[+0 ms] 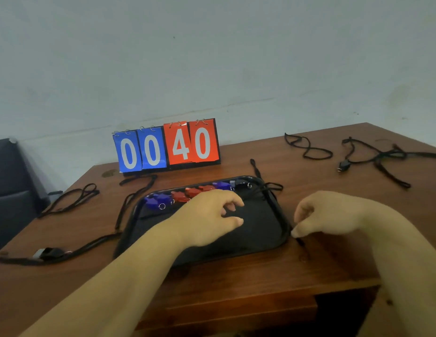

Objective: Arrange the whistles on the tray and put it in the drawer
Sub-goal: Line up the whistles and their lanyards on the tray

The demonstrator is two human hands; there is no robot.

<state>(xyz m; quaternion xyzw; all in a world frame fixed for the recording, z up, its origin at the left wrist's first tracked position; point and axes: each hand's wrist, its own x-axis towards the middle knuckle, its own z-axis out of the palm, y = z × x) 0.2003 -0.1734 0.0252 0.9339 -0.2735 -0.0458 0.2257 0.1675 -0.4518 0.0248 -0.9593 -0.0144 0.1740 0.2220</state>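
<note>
Arranging step, seemingly near complete: whistles [187,194] rowed along far rim of tray [260,239] on worktop [236,271]. Left hand [207,220] loosely curled above tray, empty; right hand [319,215] curled at right rim, grip unclear. Likely next: fetching stray black whistle [50,253].

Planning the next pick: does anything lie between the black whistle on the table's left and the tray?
Only loose black lanyards, lying along the left rim of the tray; the black whistle is otherwise unblocked.

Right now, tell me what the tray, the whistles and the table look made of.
Tray: probably glossy black plastic, light glinting on its rim. Whistles: coloured plastic, smooth sheen, small metal rings. Table: brown wood or veneer, grain visible.
</note>
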